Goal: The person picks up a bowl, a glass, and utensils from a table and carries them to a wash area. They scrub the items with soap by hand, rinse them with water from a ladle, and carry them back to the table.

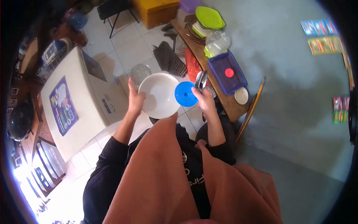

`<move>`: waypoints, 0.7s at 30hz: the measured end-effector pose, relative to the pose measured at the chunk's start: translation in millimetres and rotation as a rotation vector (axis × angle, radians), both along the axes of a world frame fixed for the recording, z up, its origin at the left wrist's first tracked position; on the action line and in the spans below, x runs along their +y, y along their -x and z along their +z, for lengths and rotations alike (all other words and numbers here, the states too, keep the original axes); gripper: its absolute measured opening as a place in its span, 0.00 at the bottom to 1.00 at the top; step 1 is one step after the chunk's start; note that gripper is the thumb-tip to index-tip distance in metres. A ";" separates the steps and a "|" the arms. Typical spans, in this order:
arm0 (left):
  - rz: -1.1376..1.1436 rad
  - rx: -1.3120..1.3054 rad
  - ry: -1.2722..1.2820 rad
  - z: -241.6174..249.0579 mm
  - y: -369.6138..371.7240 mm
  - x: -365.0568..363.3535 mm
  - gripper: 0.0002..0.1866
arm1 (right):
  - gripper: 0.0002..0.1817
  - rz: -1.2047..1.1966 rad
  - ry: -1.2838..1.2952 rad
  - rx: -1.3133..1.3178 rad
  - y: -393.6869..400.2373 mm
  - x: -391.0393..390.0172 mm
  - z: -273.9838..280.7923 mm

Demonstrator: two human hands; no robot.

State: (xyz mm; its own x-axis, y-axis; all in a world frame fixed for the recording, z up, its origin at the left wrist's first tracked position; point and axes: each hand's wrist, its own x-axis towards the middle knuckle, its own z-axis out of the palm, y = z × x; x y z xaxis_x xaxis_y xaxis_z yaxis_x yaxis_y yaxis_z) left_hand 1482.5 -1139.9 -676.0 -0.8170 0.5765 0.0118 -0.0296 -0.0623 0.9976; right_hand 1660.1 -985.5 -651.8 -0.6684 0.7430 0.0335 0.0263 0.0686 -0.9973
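My left hand (136, 98) grips the left rim of a white bowl (158, 97), its thumb on the inner side. A clear round container (140, 74) shows just behind the bowl's upper left edge, near my left fingertips. My right hand (206, 100) holds a blue round lid or dish (185, 94) by its right edge, together with several metal spoons (201, 80) that point upward. The blue piece lies close against the bowl's right rim. Some of my right fingers are hidden behind what they hold.
At the right, a wooden shelf (229, 106) bears a purple container (228, 74), a white cup (241, 96) and green-lidded containers (210, 18). A white fridge (76, 108) stands at the left. A striped cloth (168, 59) and folding chair (113, 11) are ahead.
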 end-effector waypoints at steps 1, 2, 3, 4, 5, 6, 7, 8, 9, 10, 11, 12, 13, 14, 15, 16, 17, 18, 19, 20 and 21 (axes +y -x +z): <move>0.025 -0.008 -0.047 7.1 17.4 2.7 0.42 | 0.11 0.017 0.001 -0.023 22.0 8.5 9.5; 0.044 -0.019 -0.054 10.3 39.1 4.0 0.42 | 0.12 0.053 -0.007 -0.046 46.2 13.8 20.2; 0.058 -0.038 -0.049 11.6 56.4 5.3 0.42 | 0.13 0.088 -0.011 -0.070 65.9 16.3 28.8; 0.107 -0.083 -0.046 14.0 78.3 8.2 0.43 | 0.15 0.096 -0.021 -0.032 90.7 17.9 39.2; 0.154 -0.122 -0.042 15.8 98.7 10.7 0.43 | 0.15 0.109 -0.015 -0.048 110.7 24.2 42.3; 0.152 -0.121 -0.058 18.9 118.8 13.3 0.44 | 0.15 0.123 -0.006 -0.072 130.4 32.2 44.4; 0.166 -0.130 -0.056 22.7 138.2 17.9 0.44 | 0.16 0.137 0.000 -0.095 150.6 42.1 45.6; 0.210 -0.190 -0.049 33.4 153.3 22.2 0.44 | 0.16 0.140 0.005 -0.130 171.1 52.5 48.8; 0.257 -0.254 -0.040 39.1 170.9 27.2 0.45 | 0.16 0.161 0.008 -0.147 193.3 63.8 54.0; 0.297 -0.237 -0.051 36.1 194.8 34.4 0.44 | 0.17 0.194 0.047 -0.173 216.2 75.9 61.2; 0.327 -0.247 -0.051 41.8 214.7 40.1 0.44 | 0.18 0.232 0.084 -0.195 242.5 85.3 72.7; 0.323 -0.278 -0.075 51.4 233.8 45.1 0.44 | 0.16 0.272 0.079 -0.158 268.9 94.1 82.4; 0.324 -0.306 -0.104 61.3 253.7 51.5 0.43 | 0.16 0.310 0.073 -0.166 299.5 108.7 89.6; 0.354 -0.314 -0.101 65.3 273.0 59.0 0.43 | 0.15 0.335 0.032 -0.150 329.4 117.7 100.6; 0.418 -0.256 -0.072 66.4 290.6 65.2 0.43 | 0.14 0.351 0.006 -0.136 352.8 120.4 109.8; 0.479 -0.179 -0.058 73.6 314.0 70.7 0.42 | 0.12 0.393 0.139 -0.176 374.9 124.7 125.5; 0.502 -0.167 -0.069 91.8 335.4 75.4 0.42 | 0.12 0.417 0.129 -0.166 406.6 132.2 135.9; 0.500 -0.238 -0.130 109.8 347.9 78.6 0.43 | 0.11 0.485 0.033 -0.169 435.2 141.3 141.8; 0.497 -0.321 -0.188 120.7 358.3 77.5 0.43 | 0.09 0.551 -0.058 -0.183 458.9 145.2 146.5; 0.545 -0.361 -0.230 125.0 374.7 76.2 0.43 | 0.10 0.571 -0.059 -0.198 484.5 142.1 161.1; 0.571 -0.376 -0.246 130.3 393.2 72.3 0.43 | 0.10 0.598 -0.073 -0.216 512.6 138.1 172.8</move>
State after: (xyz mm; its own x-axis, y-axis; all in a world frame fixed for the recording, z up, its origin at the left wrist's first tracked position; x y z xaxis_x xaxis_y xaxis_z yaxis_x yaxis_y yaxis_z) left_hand 1089.3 -1067.6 -545.7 -0.9641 0.0756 -0.2545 -0.2634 -0.3917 0.8816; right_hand 1147.5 -847.4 -478.9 -0.9642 0.2406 -0.1119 0.1623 0.2009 -0.9661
